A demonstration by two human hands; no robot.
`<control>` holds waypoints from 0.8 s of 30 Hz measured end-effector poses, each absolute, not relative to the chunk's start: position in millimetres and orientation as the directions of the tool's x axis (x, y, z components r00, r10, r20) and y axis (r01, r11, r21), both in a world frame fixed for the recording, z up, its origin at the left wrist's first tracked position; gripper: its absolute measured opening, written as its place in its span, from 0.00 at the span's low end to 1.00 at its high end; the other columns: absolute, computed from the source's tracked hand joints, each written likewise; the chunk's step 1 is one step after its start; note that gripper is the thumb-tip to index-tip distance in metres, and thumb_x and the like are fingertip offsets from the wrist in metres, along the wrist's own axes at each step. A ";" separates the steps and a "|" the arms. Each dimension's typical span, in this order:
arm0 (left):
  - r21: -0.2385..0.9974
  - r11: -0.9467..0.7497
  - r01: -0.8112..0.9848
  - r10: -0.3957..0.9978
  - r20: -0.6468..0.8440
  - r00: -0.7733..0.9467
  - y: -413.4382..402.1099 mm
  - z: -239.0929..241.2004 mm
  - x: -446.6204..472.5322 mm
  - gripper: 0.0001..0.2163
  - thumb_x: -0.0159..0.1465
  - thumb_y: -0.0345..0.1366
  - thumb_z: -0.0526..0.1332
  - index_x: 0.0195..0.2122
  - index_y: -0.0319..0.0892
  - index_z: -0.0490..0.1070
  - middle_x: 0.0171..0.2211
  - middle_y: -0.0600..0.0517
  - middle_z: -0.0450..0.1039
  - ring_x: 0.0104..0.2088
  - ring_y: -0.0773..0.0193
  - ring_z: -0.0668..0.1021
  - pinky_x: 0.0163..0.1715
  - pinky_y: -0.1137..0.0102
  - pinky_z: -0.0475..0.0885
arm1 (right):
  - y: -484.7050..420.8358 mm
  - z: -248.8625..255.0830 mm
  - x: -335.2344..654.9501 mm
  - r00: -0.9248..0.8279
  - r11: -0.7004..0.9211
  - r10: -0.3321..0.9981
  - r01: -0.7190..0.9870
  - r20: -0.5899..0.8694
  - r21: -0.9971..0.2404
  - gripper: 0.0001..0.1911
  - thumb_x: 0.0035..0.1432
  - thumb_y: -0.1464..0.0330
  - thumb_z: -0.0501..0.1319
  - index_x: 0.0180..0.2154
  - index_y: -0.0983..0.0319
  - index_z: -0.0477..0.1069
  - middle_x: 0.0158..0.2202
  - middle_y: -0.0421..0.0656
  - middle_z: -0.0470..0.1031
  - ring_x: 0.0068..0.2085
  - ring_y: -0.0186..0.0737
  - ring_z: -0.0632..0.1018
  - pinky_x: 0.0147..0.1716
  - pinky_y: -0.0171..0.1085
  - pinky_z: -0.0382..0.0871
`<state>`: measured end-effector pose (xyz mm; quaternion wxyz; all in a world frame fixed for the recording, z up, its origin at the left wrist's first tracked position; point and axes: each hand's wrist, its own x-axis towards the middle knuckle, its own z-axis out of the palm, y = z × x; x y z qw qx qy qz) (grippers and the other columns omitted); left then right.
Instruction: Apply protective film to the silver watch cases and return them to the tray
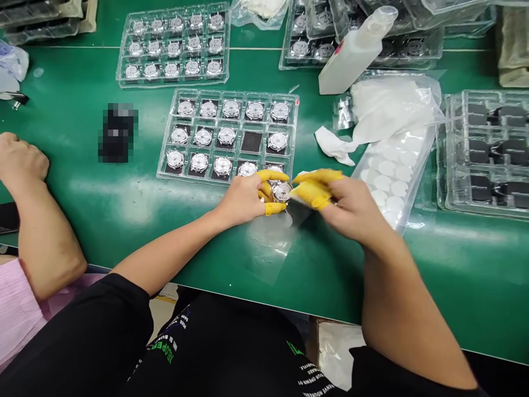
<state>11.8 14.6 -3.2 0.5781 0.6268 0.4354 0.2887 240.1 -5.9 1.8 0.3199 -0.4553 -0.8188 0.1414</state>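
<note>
My left hand (243, 201), in yellow finger cots, grips a silver watch case (282, 191) by its edge, with the round back facing up. At its right side is my right hand (339, 198), also in yellow finger cots. Its fingers are pinched on a white wipe (301, 194) close to the watch case; the wipe is partly hidden and slightly blurred. Just beyond my hands lies a clear plastic tray (165, 175) with several watch cases in its compartments. One compartment there shows only its black pad (250, 141).
Another tray (119, 77) of watch cases lies farther back. A spray bottle (347, 60), a crumpled white tissue (334, 144) and a bag (397, 105) are at the right, by a sheet of round white stickers (388, 176). Stacked trays (442, 193) stand far right. A co-worker's arm (45, 231) rests at left.
</note>
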 end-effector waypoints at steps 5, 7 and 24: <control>0.977 -0.036 0.208 0.863 -0.074 0.500 13.9 -6.2 11.4 0.24 0.53 0.31 0.71 0.53 0.47 0.77 0.28 0.59 0.75 0.26 0.72 0.73 0.32 0.72 0.71 | -3.1 1.2 243.8 -0.117 0.367 0.843 0.838 0.524 -0.404 0.15 0.58 0.62 0.68 0.47 0.59 0.76 0.44 0.54 0.75 0.42 0.53 0.75 0.37 0.51 0.70; 0.979 -0.063 0.191 0.858 -0.045 0.512 13.0 -7.3 11.4 0.24 0.54 0.30 0.70 0.53 0.48 0.77 0.28 0.59 0.75 0.26 0.72 0.73 0.33 0.73 0.72 | -9.9 2.6 230.4 -0.149 0.378 0.899 0.738 0.411 -0.559 0.11 0.61 0.62 0.66 0.45 0.57 0.75 0.37 0.46 0.75 0.35 0.43 0.74 0.32 0.44 0.69; 0.991 0.077 0.114 0.797 -0.130 0.590 14.3 -9.5 13.2 0.16 0.59 0.38 0.72 0.47 0.41 0.75 0.33 0.52 0.83 0.33 0.67 0.83 0.37 0.70 0.78 | 131.7 -20.1 161.8 -0.211 0.429 0.885 0.717 0.416 -0.549 0.14 0.63 0.59 0.67 0.33 0.63 0.78 0.35 0.46 0.75 0.40 0.43 0.78 0.34 0.41 0.69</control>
